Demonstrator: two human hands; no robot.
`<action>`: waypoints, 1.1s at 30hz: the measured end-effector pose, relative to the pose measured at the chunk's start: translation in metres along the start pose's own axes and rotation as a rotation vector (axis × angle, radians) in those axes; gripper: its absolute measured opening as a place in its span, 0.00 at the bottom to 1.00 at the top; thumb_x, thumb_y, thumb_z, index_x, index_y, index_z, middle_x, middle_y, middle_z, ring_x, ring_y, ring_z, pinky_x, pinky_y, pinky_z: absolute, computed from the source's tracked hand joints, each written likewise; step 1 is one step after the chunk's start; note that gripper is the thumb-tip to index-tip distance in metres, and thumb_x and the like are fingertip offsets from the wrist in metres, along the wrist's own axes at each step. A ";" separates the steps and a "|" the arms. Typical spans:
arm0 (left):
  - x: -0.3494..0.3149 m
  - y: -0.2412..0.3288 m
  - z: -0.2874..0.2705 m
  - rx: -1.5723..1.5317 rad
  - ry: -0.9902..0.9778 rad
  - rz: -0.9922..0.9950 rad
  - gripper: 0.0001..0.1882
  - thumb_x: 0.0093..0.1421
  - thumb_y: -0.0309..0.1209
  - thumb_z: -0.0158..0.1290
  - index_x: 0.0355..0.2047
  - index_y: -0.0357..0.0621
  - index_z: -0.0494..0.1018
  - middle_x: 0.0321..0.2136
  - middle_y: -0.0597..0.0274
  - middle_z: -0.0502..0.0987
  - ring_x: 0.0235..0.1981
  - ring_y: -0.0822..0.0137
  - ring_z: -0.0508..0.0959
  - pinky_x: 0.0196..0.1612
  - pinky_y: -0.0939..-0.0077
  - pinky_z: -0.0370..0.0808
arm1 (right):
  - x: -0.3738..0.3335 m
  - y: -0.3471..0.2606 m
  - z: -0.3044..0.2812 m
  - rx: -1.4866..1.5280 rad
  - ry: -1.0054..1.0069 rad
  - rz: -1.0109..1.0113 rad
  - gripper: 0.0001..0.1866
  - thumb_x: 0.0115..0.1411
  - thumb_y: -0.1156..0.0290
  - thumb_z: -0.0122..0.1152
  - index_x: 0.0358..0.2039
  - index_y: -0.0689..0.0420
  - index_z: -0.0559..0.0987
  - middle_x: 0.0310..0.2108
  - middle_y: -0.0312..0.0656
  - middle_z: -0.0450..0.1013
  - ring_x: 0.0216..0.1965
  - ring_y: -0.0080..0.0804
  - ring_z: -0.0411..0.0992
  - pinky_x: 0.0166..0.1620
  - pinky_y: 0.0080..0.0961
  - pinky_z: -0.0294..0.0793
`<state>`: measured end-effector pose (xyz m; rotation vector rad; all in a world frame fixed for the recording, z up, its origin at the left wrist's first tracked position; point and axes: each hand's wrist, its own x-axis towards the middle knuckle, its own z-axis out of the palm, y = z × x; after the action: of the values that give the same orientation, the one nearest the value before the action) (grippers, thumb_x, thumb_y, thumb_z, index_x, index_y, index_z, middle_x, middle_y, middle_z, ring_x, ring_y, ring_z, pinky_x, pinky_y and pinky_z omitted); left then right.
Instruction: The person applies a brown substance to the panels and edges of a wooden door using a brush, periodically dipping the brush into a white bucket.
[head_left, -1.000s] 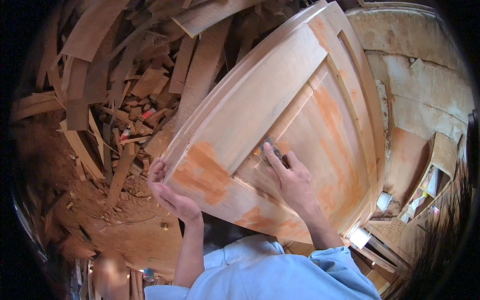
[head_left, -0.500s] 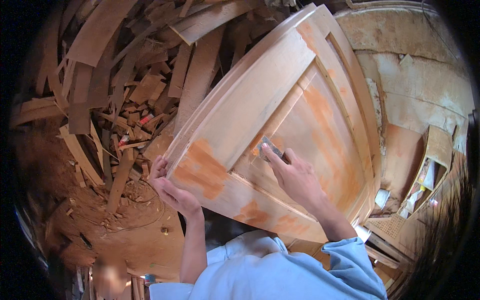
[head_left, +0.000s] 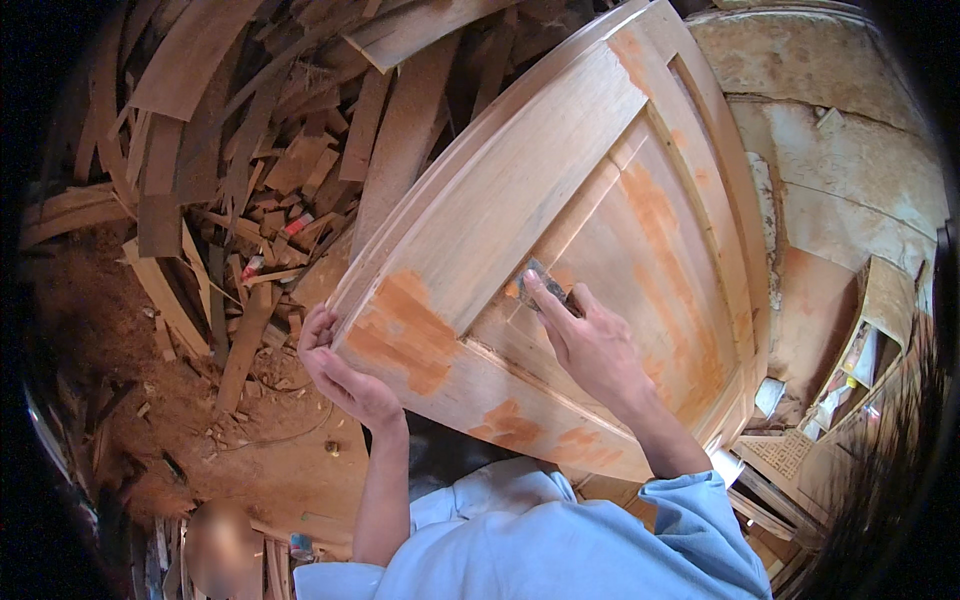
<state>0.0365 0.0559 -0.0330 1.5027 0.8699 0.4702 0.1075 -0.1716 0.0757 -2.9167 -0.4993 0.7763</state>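
A panelled wooden door [head_left: 520,200] lies at a slant before me, its pale surface marked with orange-brown filler patches [head_left: 405,335]. My left hand [head_left: 348,375] grips the door's near left corner, fingers curled over the edge. In my right hand [head_left: 600,350] is a putty knife [head_left: 540,285], the index finger stretched along its blade. The blade rests by the moulding of the recessed panel, and a dab of orange filler shows on it. My palm hides most of the knife's handle.
Scrap boards and offcuts [head_left: 290,180] are heaped at the far left, above a dusty brown floor [head_left: 290,470]. On the right, a narrow wooden box [head_left: 870,345] holding packets stands near a worn pale surface [head_left: 840,170]. A blurred round shape [head_left: 220,550] sits at the lower left.
The view has shifted slightly, so the door's far end appears higher and further right. The putty knife stays near the same panel moulding, its blade a little more tilted. My left hand keeps its grip.
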 end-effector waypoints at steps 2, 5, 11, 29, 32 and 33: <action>0.000 -0.002 -0.001 0.009 0.003 -0.003 0.26 0.75 0.46 0.32 0.50 0.33 0.67 0.56 0.47 0.69 0.53 0.59 0.71 0.61 0.62 0.65 | 0.001 0.002 0.004 -0.007 0.001 -0.013 0.30 0.66 0.66 0.59 0.67 0.36 0.65 0.29 0.44 0.66 0.25 0.40 0.72 0.28 0.38 0.75; 0.000 0.002 0.000 -0.014 -0.004 0.005 0.25 0.75 0.45 0.33 0.50 0.33 0.67 0.56 0.48 0.69 0.53 0.59 0.71 0.61 0.62 0.66 | 0.000 0.003 0.010 0.001 0.032 -0.020 0.30 0.65 0.67 0.60 0.67 0.36 0.66 0.29 0.45 0.67 0.24 0.40 0.72 0.28 0.38 0.75; 0.000 0.003 0.000 -0.008 0.009 -0.026 0.27 0.75 0.48 0.33 0.51 0.33 0.67 0.57 0.50 0.68 0.53 0.60 0.71 0.61 0.63 0.66 | 0.005 -0.007 -0.004 -0.012 -0.196 0.104 0.33 0.64 0.72 0.54 0.69 0.38 0.63 0.34 0.48 0.69 0.33 0.46 0.76 0.39 0.45 0.76; 0.002 0.003 0.002 -0.073 -0.014 0.018 0.26 0.75 0.45 0.32 0.51 0.33 0.67 0.56 0.47 0.69 0.52 0.59 0.72 0.60 0.64 0.66 | -0.018 0.036 -0.049 0.953 -0.186 0.404 0.14 0.74 0.68 0.43 0.48 0.62 0.75 0.29 0.45 0.77 0.25 0.27 0.74 0.28 0.28 0.74; 0.002 -0.001 0.001 -0.064 -0.012 0.028 0.26 0.75 0.46 0.32 0.51 0.33 0.67 0.55 0.47 0.69 0.52 0.59 0.72 0.60 0.63 0.66 | -0.010 0.033 -0.023 1.077 -0.262 0.448 0.14 0.74 0.65 0.45 0.37 0.62 0.74 0.23 0.38 0.72 0.19 0.21 0.69 0.23 0.22 0.69; 0.002 -0.001 0.000 -0.063 -0.020 0.027 0.26 0.75 0.46 0.32 0.51 0.33 0.67 0.55 0.47 0.69 0.52 0.59 0.72 0.60 0.63 0.66 | -0.006 0.031 -0.017 1.095 -0.320 0.447 0.15 0.74 0.64 0.46 0.34 0.61 0.72 0.21 0.36 0.70 0.18 0.20 0.68 0.22 0.21 0.67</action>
<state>0.0379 0.0573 -0.0349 1.4601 0.8132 0.4975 0.1203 -0.2031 0.0885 -1.8689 0.4726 1.0975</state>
